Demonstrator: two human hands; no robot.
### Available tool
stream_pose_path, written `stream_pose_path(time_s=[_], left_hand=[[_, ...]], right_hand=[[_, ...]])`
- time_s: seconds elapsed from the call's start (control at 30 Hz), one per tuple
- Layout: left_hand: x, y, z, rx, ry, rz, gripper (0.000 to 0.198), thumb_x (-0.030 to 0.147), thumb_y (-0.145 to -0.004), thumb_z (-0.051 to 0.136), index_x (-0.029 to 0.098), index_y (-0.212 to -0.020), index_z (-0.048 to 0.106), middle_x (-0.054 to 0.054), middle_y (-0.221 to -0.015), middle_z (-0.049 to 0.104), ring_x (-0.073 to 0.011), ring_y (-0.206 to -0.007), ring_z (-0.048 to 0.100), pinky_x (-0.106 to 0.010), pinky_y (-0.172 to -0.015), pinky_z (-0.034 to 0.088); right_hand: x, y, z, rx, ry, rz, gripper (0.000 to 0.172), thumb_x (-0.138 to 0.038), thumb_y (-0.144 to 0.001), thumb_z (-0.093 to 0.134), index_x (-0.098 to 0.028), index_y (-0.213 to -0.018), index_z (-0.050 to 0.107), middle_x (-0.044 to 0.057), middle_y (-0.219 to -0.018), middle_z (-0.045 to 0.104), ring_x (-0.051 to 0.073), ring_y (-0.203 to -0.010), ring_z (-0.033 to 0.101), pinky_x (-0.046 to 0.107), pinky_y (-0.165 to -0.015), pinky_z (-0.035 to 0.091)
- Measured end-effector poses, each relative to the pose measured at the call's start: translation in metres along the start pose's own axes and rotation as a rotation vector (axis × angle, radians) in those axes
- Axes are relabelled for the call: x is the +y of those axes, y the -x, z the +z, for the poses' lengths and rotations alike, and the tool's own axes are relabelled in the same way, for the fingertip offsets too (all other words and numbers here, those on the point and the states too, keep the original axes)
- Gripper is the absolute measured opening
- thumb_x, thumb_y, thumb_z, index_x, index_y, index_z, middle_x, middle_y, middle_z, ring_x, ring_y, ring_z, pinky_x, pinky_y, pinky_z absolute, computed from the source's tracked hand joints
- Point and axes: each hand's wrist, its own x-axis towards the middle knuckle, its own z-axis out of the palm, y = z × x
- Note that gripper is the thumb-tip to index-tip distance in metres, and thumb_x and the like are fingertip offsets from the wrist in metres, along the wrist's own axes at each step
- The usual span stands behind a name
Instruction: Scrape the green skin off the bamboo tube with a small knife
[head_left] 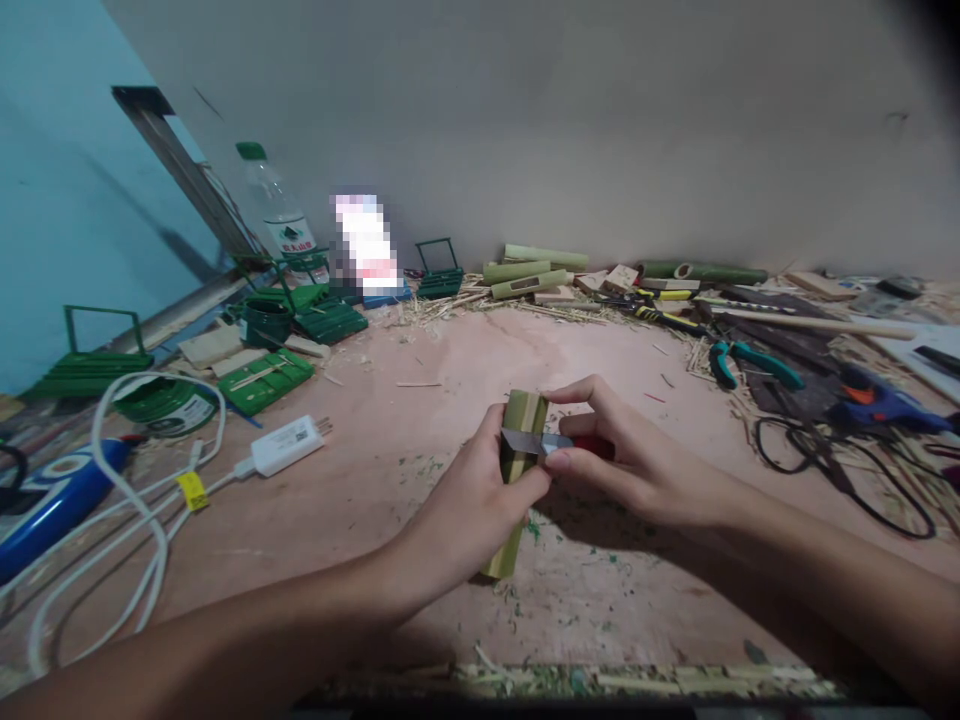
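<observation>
A green bamboo piece (527, 408), partly peeled to pale stripes, stands tilted above the middle of the table. My left hand (491, 490) is wrapped round its middle, thumb across the near face. In my right hand (626, 445) is a utility knife (556, 442) with a red handle, its blade lying across the bamboo just above my left thumb. The right index finger touches the bamboo's upper end. Most of the knife's handle is hidden inside the right hand. Small green shavings lie on the table (420, 520) below both hands.
At left are a white charger (289, 445) with its cable, an open green tin (169, 405) and a plastic bottle (281, 215). Bamboo tubes (529, 285) lie along the wall. Teal pliers (754, 362), scissors (840, 470) and a blue glue gun (892, 405) lie at right.
</observation>
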Motion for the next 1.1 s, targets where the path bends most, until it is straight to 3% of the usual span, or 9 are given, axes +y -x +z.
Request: stream_pose_path(time_s=[0.2, 0.43, 0.77, 1.1], left_hand=[[-0.0016, -0.0001, 0.0003, 0.012, 0.027, -0.008, 0.042, 0.028, -0.090, 0.070, 0.022, -0.130, 0.057, -0.006, -0.101, 0.066, -0.0178, -0.078, 0.062, -0.030, -0.070, 0.053], [-0.0029, 0.0033, 0.0037, -0.035, 0.024, -0.059, 0.050, 0.027, -0.092, 0.068, 0.024, -0.139, 0.051, -0.002, -0.092, 0.063, -0.0169, -0.072, 0.061, -0.031, -0.068, 0.052], [-0.0029, -0.0004, 0.0003, -0.007, 0.047, -0.016, 0.042, 0.027, -0.089, 0.071, 0.024, -0.128, 0.056, -0.006, -0.102, 0.067, -0.0199, -0.082, 0.065, -0.031, -0.072, 0.053], [0.0020, 0.0014, -0.0001, -0.005, 0.027, 0.001, 0.043, 0.028, -0.090, 0.070, 0.024, -0.130, 0.056, -0.007, -0.107, 0.069, -0.0212, -0.086, 0.065, -0.031, -0.073, 0.052]], right_hand=[[0.0042, -0.0008, 0.0025, 0.012, 0.060, 0.013, 0.040, -0.043, -0.108, 0.054, -0.022, -0.138, 0.038, 0.005, -0.093, 0.074, 0.016, -0.070, 0.055, 0.027, -0.063, 0.042], [0.0063, -0.0049, -0.0032, 0.094, 0.176, -0.036, 0.019, -0.039, -0.110, 0.048, -0.023, -0.121, 0.048, 0.001, -0.087, 0.069, 0.016, -0.071, 0.053, 0.029, -0.068, 0.040], [-0.0006, -0.0034, -0.0027, -0.003, 0.050, 0.028, 0.033, -0.040, -0.107, 0.056, -0.024, -0.132, 0.041, 0.000, -0.085, 0.067, 0.014, -0.065, 0.048, 0.024, -0.059, 0.039], [-0.0026, -0.0011, 0.0013, -0.021, 0.069, 0.030, 0.037, -0.034, -0.107, 0.055, -0.024, -0.136, 0.035, 0.002, -0.088, 0.068, 0.015, -0.068, 0.049, 0.025, -0.062, 0.042]])
